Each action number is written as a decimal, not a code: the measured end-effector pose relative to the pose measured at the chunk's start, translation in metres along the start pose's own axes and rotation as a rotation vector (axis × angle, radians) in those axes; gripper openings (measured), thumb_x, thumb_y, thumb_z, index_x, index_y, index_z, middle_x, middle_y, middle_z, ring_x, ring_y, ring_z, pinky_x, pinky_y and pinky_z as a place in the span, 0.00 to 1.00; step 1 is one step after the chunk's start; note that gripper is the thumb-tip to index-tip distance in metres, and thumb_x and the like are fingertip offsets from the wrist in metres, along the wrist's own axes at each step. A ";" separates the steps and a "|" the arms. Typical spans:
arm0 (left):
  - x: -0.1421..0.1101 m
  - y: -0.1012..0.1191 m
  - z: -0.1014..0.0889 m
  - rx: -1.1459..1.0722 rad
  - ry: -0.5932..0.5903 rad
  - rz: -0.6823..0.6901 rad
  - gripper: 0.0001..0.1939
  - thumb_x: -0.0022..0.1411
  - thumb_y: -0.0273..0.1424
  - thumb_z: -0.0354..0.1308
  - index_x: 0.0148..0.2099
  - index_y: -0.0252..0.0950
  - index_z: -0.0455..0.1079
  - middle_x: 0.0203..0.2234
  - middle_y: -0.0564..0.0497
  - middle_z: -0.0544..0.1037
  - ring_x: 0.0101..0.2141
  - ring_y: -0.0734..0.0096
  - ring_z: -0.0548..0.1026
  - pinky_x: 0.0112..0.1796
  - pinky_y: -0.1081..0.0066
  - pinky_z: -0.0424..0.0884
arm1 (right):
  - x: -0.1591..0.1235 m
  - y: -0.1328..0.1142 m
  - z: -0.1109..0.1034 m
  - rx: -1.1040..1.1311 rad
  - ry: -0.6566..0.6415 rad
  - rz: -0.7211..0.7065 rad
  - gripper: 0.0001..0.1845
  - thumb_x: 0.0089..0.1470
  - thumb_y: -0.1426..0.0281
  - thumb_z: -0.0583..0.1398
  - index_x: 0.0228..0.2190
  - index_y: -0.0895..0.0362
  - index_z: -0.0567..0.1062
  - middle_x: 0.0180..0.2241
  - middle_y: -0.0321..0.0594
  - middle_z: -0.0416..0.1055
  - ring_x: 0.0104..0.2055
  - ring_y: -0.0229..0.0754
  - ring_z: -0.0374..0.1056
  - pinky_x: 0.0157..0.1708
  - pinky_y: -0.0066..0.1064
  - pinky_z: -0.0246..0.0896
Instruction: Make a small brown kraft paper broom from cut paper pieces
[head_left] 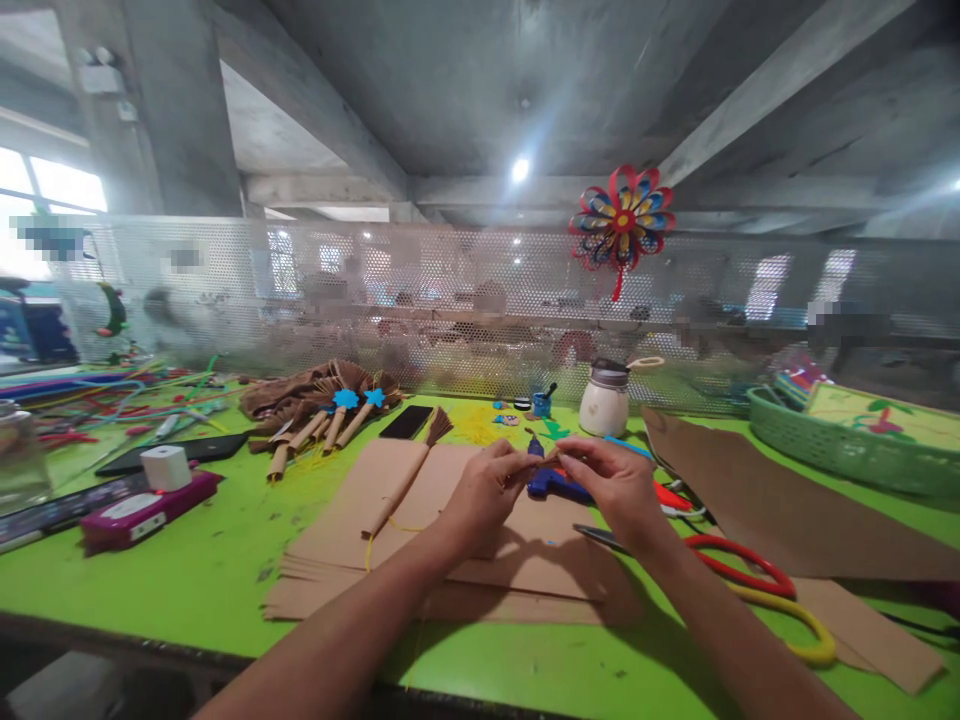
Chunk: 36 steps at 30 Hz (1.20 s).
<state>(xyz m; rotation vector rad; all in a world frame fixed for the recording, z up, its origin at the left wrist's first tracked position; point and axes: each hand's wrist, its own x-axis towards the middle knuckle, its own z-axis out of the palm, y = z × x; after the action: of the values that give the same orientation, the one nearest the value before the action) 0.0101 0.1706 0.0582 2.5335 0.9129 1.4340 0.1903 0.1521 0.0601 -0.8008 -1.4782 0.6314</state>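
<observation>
Above a stack of brown paper sheets [330, 560], my left hand [484, 500] and my right hand [615, 490] meet fingertip to fingertip. Both are closed in a pinch on a small brown paper piece [552, 459], mostly hidden by the fingers. Just behind them lies a blue glue gun [559, 487]. A rolled paper tube with a fringed end [397, 497] and yellow string rests on the stack, left of my left hand. Scissors [739, 565] with one red and one yellow handle lie beneath my right forearm, their blades pointing left.
Several rolled paper tubes [322, 425] with fans and blue flowers lie back left, near a black phone [406, 422]. A purple power strip [150, 510] sits left. At the back stands a white jar [604, 400]; right are brown card [780, 500] and a green basket [847, 450].
</observation>
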 end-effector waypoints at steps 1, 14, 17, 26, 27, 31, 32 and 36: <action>0.000 0.000 -0.001 0.011 0.001 0.004 0.11 0.60 0.28 0.54 0.44 0.38 0.74 0.28 0.49 0.73 0.28 0.72 0.70 0.31 0.72 0.68 | 0.000 -0.002 0.000 -0.030 -0.018 -0.019 0.12 0.47 0.65 0.62 0.34 0.57 0.77 0.34 0.44 0.75 0.34 0.45 0.71 0.37 0.39 0.69; 0.000 0.002 -0.001 -0.094 0.087 -0.005 0.07 0.58 0.28 0.56 0.39 0.37 0.74 0.32 0.48 0.78 0.33 0.71 0.74 0.35 0.71 0.71 | -0.001 0.004 0.004 -0.141 -0.080 -0.101 0.09 0.48 0.65 0.62 0.31 0.57 0.75 0.31 0.42 0.75 0.33 0.43 0.71 0.36 0.36 0.69; 0.000 0.004 -0.001 -0.156 0.106 -0.034 0.06 0.57 0.30 0.58 0.36 0.35 0.74 0.29 0.49 0.78 0.30 0.72 0.74 0.31 0.74 0.70 | -0.002 0.002 0.003 -0.155 -0.031 -0.137 0.07 0.47 0.65 0.63 0.28 0.56 0.76 0.29 0.40 0.74 0.31 0.41 0.71 0.32 0.33 0.69; 0.003 0.009 -0.006 -0.189 0.134 -0.063 0.05 0.56 0.31 0.59 0.31 0.33 0.72 0.25 0.50 0.75 0.26 0.75 0.71 0.29 0.74 0.68 | -0.001 0.000 0.000 -0.097 -0.042 -0.126 0.07 0.47 0.66 0.63 0.30 0.56 0.76 0.30 0.41 0.74 0.31 0.42 0.71 0.34 0.35 0.68; 0.003 0.010 -0.006 -0.194 0.134 -0.068 0.06 0.56 0.31 0.59 0.31 0.33 0.72 0.25 0.50 0.75 0.26 0.75 0.71 0.29 0.74 0.67 | -0.001 -0.001 0.000 -0.114 -0.043 -0.147 0.07 0.48 0.67 0.63 0.30 0.56 0.76 0.30 0.41 0.73 0.32 0.42 0.70 0.35 0.35 0.68; 0.003 0.010 -0.006 -0.231 0.122 -0.108 0.08 0.56 0.33 0.59 0.31 0.32 0.73 0.25 0.49 0.76 0.26 0.74 0.72 0.29 0.74 0.67 | 0.001 -0.007 -0.001 -0.155 -0.045 -0.246 0.03 0.48 0.70 0.62 0.28 0.56 0.76 0.31 0.41 0.72 0.36 0.43 0.69 0.38 0.35 0.66; 0.003 0.010 -0.006 -0.237 0.116 -0.120 0.08 0.56 0.33 0.59 0.32 0.32 0.73 0.25 0.48 0.76 0.26 0.74 0.72 0.29 0.74 0.67 | 0.001 -0.008 -0.001 -0.156 -0.041 -0.254 0.03 0.48 0.70 0.62 0.27 0.56 0.76 0.31 0.41 0.72 0.37 0.43 0.68 0.38 0.35 0.66; 0.003 0.010 -0.003 -0.302 0.097 -0.166 0.08 0.55 0.32 0.59 0.32 0.31 0.73 0.25 0.48 0.76 0.27 0.74 0.72 0.29 0.75 0.67 | 0.001 -0.009 -0.001 -0.114 -0.028 -0.171 0.04 0.46 0.69 0.64 0.26 0.56 0.76 0.28 0.40 0.71 0.32 0.41 0.68 0.33 0.33 0.66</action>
<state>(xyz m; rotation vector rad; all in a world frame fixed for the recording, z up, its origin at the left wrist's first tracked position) 0.0128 0.1634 0.0655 2.1383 0.8255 1.5244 0.1904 0.1473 0.0677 -0.7451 -1.5998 0.4343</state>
